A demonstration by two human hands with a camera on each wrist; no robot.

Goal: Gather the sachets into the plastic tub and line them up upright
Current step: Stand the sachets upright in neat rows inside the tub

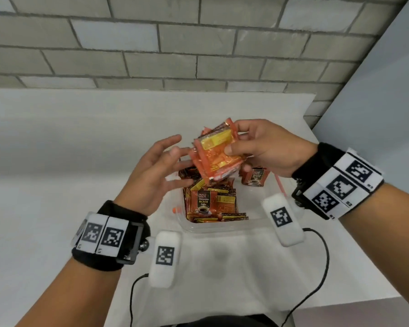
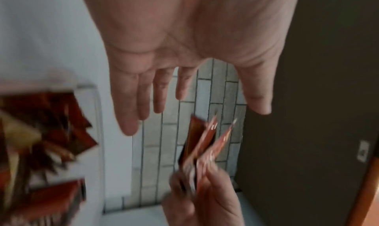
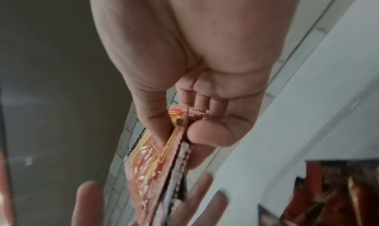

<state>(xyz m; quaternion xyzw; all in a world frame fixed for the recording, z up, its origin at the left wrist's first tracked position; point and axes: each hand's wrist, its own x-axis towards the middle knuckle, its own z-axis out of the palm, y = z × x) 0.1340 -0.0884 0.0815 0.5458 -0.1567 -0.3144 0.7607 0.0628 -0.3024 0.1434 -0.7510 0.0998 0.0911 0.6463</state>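
pinched between thumb and fingers of the right hand [image 1: 265, 147], a fanned bundle of sachets [image 1: 216, 154] hangs above the plastic tub [image 1: 213, 228]. left hand [image 1: 156, 171] just left of the bundle, fingers spread, holding nothing. more sachets [image 1: 208, 204] lie jumbled inside the tub, near the white table's [image 1: 57, 161] near edge.

A staged recording corner indoors is suggested rather than a lived-in home. A plain white tabletop [image 1: 57, 161] is set against a wall of grey brick-pattern tiles [image 1: 151, 43], with a pale flat panel [image 1: 376, 90] to the right. Wristbands printed with black-and-white markers [image 1: 340, 187] and trailing black cables [image 1: 321, 267] are worn.
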